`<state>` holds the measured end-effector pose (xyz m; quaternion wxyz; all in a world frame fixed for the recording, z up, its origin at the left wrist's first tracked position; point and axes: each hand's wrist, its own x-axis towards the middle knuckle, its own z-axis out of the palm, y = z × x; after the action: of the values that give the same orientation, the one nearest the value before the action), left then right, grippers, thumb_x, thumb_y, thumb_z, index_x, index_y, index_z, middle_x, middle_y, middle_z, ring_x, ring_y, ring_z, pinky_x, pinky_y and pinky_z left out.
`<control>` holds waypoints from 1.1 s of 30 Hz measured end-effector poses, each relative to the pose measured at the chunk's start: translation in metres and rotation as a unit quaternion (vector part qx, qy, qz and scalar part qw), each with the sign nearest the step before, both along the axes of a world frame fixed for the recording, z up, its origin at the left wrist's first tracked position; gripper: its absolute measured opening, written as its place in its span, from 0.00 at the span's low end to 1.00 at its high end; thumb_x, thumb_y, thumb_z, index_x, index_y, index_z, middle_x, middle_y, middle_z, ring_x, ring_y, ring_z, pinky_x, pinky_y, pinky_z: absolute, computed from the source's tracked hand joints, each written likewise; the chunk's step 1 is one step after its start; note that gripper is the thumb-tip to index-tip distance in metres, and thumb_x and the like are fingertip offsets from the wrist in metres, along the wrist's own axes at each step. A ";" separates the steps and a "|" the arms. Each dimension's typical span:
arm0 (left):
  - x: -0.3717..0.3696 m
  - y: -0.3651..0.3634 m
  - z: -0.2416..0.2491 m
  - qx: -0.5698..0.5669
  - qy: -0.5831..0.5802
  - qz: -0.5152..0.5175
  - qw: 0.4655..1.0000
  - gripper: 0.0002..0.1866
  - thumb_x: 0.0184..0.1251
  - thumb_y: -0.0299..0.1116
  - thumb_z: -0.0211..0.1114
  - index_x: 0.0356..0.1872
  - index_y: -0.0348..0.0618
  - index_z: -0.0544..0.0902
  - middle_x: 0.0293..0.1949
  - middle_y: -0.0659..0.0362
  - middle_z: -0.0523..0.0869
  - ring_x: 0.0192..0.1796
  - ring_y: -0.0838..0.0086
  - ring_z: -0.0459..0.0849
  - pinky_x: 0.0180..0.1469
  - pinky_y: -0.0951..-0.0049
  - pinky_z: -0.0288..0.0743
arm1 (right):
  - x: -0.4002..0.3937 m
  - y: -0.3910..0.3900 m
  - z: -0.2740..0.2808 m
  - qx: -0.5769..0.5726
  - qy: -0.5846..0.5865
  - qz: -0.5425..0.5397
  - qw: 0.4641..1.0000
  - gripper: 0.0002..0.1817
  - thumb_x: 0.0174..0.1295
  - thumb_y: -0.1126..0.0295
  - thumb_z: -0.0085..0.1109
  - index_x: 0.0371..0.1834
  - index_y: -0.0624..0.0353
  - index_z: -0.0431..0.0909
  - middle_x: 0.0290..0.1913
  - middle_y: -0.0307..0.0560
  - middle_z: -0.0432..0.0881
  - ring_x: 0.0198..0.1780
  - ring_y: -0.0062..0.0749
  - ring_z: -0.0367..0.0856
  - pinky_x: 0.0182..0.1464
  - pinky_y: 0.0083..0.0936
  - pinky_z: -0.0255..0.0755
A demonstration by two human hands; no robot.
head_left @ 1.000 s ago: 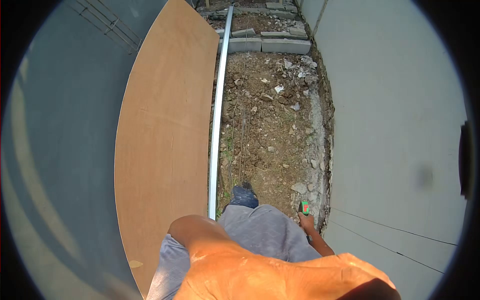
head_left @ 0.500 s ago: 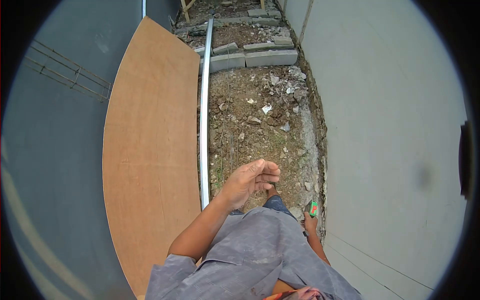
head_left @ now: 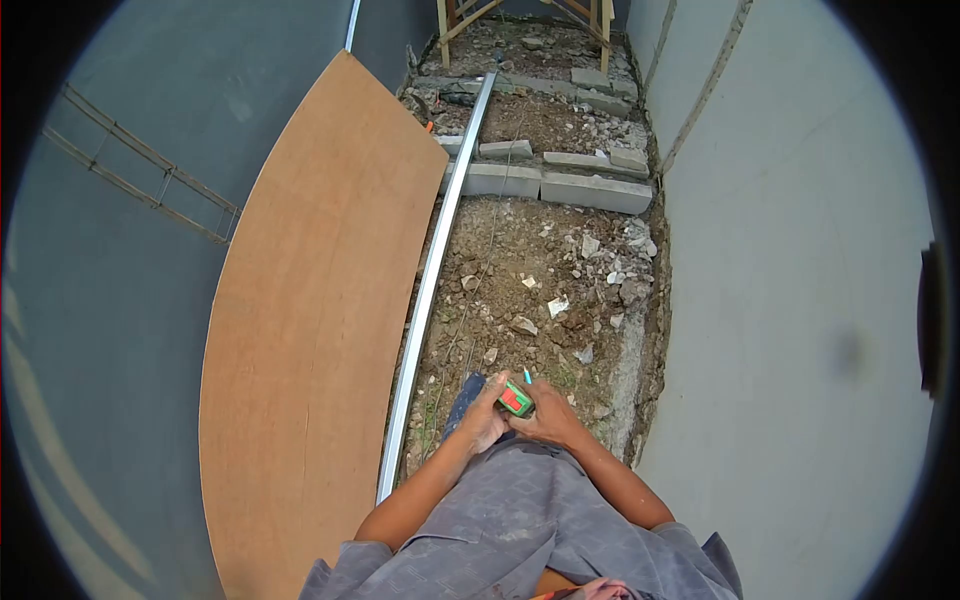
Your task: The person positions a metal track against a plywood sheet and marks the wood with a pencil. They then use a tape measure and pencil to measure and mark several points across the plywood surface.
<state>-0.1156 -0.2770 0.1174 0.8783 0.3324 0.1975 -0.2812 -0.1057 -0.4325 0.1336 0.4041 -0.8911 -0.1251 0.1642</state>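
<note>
A green and red tape measure (head_left: 515,399) is held in front of my waist, between both hands. My left hand (head_left: 485,418) closes on its left side, thumb near the top. From the right, my right hand (head_left: 549,413) is wrapped against the case. A thin light-blue stick (head_left: 527,376), like a pencil or pen, pokes up by the right fingers; whether they grip it is hard to see. To the left, a large plywood sheet (head_left: 310,300) stands along the dark wall, and a long metal channel (head_left: 440,250) lies beside it.
Grey walls rise on the left (head_left: 110,330) and right (head_left: 780,300). Rubble-strewn soil (head_left: 520,260) lies between them. Concrete blocks (head_left: 595,192) cross the ground ahead, with a wooden frame (head_left: 606,40) beyond. A rebar cage (head_left: 150,175) sticks out at left.
My left hand has lowered from mid-air to the tape measure. My right hand has brought the tape measure from my right side to the front of my waist. The view has shifted.
</note>
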 end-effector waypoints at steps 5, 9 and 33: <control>0.062 0.033 -0.039 0.065 0.063 0.054 0.994 0.26 0.65 0.54 0.55 0.57 0.51 0.66 0.47 0.55 0.76 0.47 0.65 0.78 0.46 0.59 0.77 | 0.089 0.010 -0.018 0.033 -0.018 0.092 0.995 0.30 0.54 0.53 0.61 0.56 0.60 0.72 0.43 0.57 0.77 0.47 0.49 0.76 0.49 0.37 0.70; 0.114 0.042 -0.045 0.086 0.145 0.043 0.985 0.29 0.62 0.57 0.58 0.57 0.50 0.66 0.48 0.55 0.74 0.47 0.62 0.78 0.46 0.56 0.75 | 0.153 -0.012 -0.030 0.105 -0.071 0.037 0.991 0.21 0.63 0.72 0.52 0.60 0.58 0.69 0.38 0.52 0.80 0.37 0.36 0.81 0.41 0.28 0.74; 0.507 -0.041 -0.027 -0.035 0.150 0.144 0.978 0.36 0.65 0.61 0.49 0.57 0.36 0.66 0.52 0.43 0.73 0.54 0.56 0.77 0.57 0.57 0.72 | 0.579 -0.031 -0.004 -0.021 0.062 0.209 0.976 0.29 0.48 0.57 0.67 0.51 0.63 0.74 0.44 0.58 0.76 0.48 0.51 0.76 0.49 0.37 0.70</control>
<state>0.3914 -0.3180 0.0909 0.8810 0.2241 0.3627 -0.2052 0.4730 -0.4631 0.1301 0.3489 -0.8415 -0.2801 0.3029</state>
